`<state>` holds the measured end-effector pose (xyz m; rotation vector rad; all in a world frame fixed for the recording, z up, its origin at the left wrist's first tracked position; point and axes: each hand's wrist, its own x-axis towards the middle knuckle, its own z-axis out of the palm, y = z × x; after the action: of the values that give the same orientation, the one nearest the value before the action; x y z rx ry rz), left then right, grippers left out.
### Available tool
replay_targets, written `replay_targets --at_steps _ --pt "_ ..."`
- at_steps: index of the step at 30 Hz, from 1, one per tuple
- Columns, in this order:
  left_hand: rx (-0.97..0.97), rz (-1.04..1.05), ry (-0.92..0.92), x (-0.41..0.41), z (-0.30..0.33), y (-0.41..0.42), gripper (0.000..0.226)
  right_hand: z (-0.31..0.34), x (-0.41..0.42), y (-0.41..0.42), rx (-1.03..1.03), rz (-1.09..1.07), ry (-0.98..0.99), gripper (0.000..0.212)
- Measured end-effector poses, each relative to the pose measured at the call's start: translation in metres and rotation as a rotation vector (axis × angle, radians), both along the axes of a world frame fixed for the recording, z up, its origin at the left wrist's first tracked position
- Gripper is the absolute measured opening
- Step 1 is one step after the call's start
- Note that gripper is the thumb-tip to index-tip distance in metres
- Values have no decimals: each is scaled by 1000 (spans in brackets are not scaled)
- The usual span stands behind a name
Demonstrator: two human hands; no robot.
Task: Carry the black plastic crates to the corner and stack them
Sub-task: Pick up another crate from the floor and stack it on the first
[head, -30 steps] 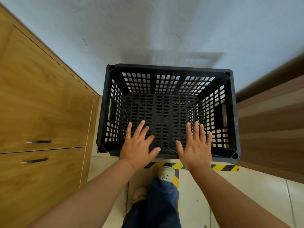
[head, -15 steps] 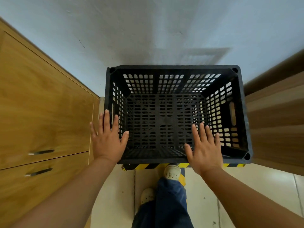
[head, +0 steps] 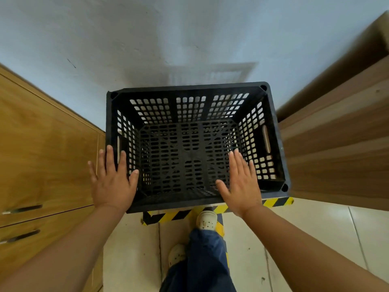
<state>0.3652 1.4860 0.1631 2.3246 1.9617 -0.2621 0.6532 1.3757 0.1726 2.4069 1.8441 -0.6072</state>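
A black plastic crate (head: 277, 144) with perforated walls and an open top stands against the pale wall, between a wooden cabinet and a wooden unit. It is empty inside. My left hand (head: 112, 182) is spread flat over the crate's near left corner and left rim, fingers apart, holding nothing. My right hand (head: 242, 184) hovers flat and open above the near right part of the crate's inside. Whether another crate sits beneath this one cannot be told.
A wooden cabinet with drawers and metal handles (head: 42, 165) lies close on the left. A wood-grain unit (head: 336, 154) flanks the right. Yellow-black hazard tape (head: 210, 211) marks the tiled floor in front of the crate. My legs and white shoes (head: 207, 220) stand just behind it.
My left hand has moved from the middle of the crate out to its left rim. My right hand shifted slightly right. The crate appears closer and larger in view.
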Motion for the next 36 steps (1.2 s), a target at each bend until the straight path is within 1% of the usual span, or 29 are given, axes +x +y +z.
replay_targets --at_steps 3,6,9,13,16,20,25,29,33,36 --pt "30 -13 -17 1 -1 10 70 1 34 -5 79 38 -97 78" --pt "63 -63 -11 2 -4 26 72 1 72 -7 43 74 -227 78" --pt "78 -94 -3 6 -9 47 70 -1 93 -4 0 137 -274 78" --pt "76 -83 -13 11 -15 64 60 -4 99 1 -17 190 -289 77" --pt "52 -84 3 11 -14 64 65 -3 100 1 -23 194 -285 77" --pt "57 -79 16 11 -12 65 58 -1 101 2 -26 203 -273 76" --pt "24 -74 26 13 -9 66 68 1 102 4 -33 209 -261 74" --pt "-1 -71 2 13 -5 66 69 3 102 5 -42 202 -253 78" --pt "36 -87 5 16 -3 87 67 2 115 36 15 203 -251 79" --pt "59 -72 3 26 -2 119 76 -2 136 80 52 167 -276 82"
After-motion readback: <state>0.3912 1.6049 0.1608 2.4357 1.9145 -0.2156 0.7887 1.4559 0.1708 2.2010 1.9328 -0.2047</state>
